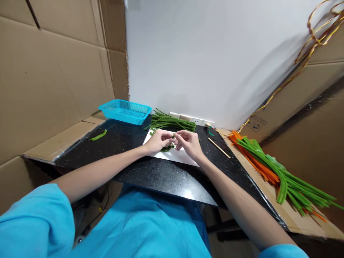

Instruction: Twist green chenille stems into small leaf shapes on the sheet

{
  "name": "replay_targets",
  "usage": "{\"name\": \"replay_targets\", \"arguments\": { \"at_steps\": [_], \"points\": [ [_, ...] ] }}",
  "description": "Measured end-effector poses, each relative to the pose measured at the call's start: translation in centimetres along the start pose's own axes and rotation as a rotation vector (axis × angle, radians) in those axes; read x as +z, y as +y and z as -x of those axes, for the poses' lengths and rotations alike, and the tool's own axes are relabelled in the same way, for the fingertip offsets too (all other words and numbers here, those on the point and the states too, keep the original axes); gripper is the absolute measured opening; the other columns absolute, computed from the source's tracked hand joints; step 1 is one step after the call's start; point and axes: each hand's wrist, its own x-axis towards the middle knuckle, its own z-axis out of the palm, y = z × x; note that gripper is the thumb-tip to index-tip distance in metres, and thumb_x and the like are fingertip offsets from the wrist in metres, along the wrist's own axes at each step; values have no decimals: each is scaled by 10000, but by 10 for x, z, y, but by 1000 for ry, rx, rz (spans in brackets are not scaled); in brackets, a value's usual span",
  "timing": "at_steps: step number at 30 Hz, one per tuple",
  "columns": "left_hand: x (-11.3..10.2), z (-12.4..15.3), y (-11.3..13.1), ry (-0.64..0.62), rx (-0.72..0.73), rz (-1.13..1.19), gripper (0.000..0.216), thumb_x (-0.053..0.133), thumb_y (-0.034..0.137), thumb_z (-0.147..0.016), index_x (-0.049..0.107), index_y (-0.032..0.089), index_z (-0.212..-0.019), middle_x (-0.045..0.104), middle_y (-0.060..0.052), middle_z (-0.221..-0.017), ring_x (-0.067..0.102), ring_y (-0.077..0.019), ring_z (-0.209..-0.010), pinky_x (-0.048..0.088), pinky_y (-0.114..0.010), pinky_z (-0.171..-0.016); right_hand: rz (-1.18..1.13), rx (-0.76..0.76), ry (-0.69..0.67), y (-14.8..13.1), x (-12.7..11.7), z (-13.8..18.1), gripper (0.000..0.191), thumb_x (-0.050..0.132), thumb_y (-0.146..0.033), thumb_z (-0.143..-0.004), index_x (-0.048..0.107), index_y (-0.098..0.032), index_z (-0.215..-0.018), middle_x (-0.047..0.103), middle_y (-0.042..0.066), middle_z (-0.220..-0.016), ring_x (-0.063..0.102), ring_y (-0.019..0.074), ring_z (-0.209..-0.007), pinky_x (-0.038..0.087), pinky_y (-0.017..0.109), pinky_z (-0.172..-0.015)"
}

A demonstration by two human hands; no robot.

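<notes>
My left hand [160, 141] and my right hand [188, 143] meet over a white sheet [185, 158] on the black tabletop. Their fingertips are pinched together around a small dark green chenille stem [173, 135], mostly covered by the fingers. Below them, a curled dark green piece [167, 148] lies on the sheet, partly hidden by my left hand. Just behind the sheet rests a bundle of dark green chenille stems [174, 123]. To the right of my right hand lies a thin wooden stick [219, 148].
A blue plastic basket [125, 114] stands at the back left, with a light green strip [99, 135] in front. Orange stems [258, 163] and bright green stems [279, 170] lie on cardboard at right. A power strip [197, 121] and twisted yellow wires [282, 86] are along the wall.
</notes>
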Motion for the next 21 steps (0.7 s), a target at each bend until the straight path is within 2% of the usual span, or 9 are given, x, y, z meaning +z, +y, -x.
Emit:
{"name": "replay_targets", "arguments": {
  "at_steps": [4,7,11,15,21],
  "points": [
    [1,2,2,13,-64,-9,262,841,357,-820,811,105,-884,796,-112,-836,737,-192,-710,594,-309,-707,88,-41,-36,-1,-5,-1,464,801,-618,-825,751,-160,-876,713,49,-693,646,158,-514,533,267,-447],
    [3,2,2,58,-98,25,282,852,349,-812,782,104,-932,795,-112,-832,756,-210,-726,613,-331,-706,44,-3,-44,-3,-6,-3,452,818,-594,-814,753,-151,-874,709,49,-708,651,159,-534,524,259,-433],
    [1,1,1,114,-28,-57,239,812,336,-849,745,117,-919,783,-102,-851,747,-194,-746,609,-325,-726,-69,109,-17,-4,-7,-5,454,850,-579,-777,755,-142,-857,717,57,-730,643,149,-533,523,253,-432],
    [-2,1,5,107,40,-191,182,740,319,-909,723,140,-882,757,-70,-814,705,-163,-704,571,-291,-707,-162,237,-115,-5,-8,-5,430,893,-534,-734,769,-133,-824,733,72,-768,657,150,-589,544,243,-478],
    [1,5,15,104,117,-301,250,605,376,-1018,644,172,-879,680,-19,-746,624,-143,-639,487,-264,-637,-358,261,-122,-10,-3,-3,357,938,-442,-687,755,-145,-761,708,35,-727,641,128,-616,519,237,-548]
  ]
}}
